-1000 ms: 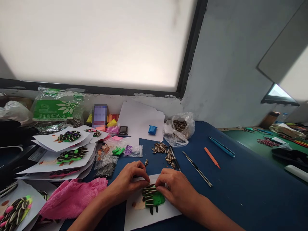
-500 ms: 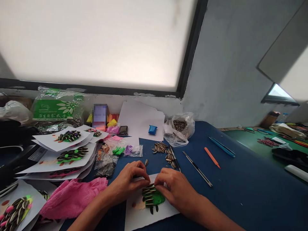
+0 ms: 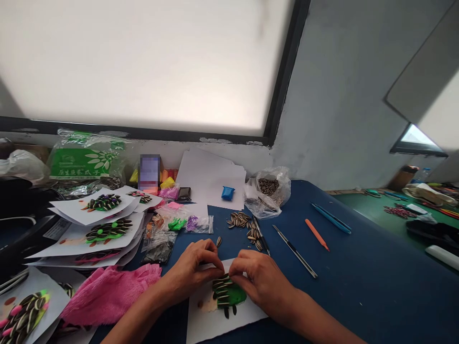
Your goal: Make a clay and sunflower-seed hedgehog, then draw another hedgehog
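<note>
A sheet of white paper [image 3: 211, 327] lies before me, bearing a green clay shape [image 3: 236, 295] with rows of striped sunflower seeds [image 3: 223, 291] stuck in it. A beige clay part sits at the shape's left, and two seeds stick out below. At the top edge of the clay, my right hand [image 3: 260, 277] pinches a sunflower seed [image 3: 226, 275], mostly covered by the fingertips. My left hand [image 3: 199, 265] is closed in a pinch right beside it, fingertips nearly meeting the right ones. Whatever the left fingers hold is hidden.
Loose seeds [image 3: 238, 220], a black pen [image 3: 261, 234], a craft knife [image 3: 294, 252], an orange marker [image 3: 317, 234] and blue tweezers [image 3: 330, 218] lie beyond my hands. Leftward are a pink cloth [image 3: 111, 294] and stacked seed pictures [image 3: 71, 246]. A seed bag [image 3: 268, 186] stands behind.
Both hands stay at the top edge of the green clay, with only a very slight shift of the right fingertips. Nothing else has visibly moved.
</note>
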### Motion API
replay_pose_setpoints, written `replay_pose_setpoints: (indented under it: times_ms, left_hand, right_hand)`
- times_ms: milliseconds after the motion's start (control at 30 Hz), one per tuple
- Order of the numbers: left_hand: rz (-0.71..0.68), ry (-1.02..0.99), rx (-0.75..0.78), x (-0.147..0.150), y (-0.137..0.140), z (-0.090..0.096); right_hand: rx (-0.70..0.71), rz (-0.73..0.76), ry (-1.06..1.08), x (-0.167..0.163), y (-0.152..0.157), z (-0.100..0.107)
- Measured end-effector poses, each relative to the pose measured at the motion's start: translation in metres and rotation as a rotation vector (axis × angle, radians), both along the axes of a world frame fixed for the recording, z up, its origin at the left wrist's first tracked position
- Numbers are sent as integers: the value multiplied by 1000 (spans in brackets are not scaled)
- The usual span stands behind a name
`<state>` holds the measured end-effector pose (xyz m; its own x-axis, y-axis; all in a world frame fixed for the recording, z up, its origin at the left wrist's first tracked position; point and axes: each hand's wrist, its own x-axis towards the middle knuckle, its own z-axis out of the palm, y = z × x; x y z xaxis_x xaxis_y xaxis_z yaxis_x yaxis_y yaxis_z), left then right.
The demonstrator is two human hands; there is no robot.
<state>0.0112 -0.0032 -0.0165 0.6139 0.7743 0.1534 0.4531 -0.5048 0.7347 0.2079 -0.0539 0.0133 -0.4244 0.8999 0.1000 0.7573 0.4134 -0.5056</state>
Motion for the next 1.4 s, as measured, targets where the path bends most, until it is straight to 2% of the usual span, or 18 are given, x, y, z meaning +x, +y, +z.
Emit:
replay_pose_setpoints:
  times_ms: [433,700,933,1200,1400]
  left_hand:
    - [2,31,20,1,0,-1]
    - [1,50,29,1,0,0]
    - [0,22,-16,0,0,3]
    - [52,-123,-145,-1,0,1]
    - [71,-159,-118,-1,2,-1]
  right_hand:
    - [122,120,-190,-3,2,-2]
    - [96,115,-199,-4,1,1]
    - [14,18,-77,4,1,10]
    - [54,-191,-193,23,14,13]
    - [61,-314,-261,39,23,9]
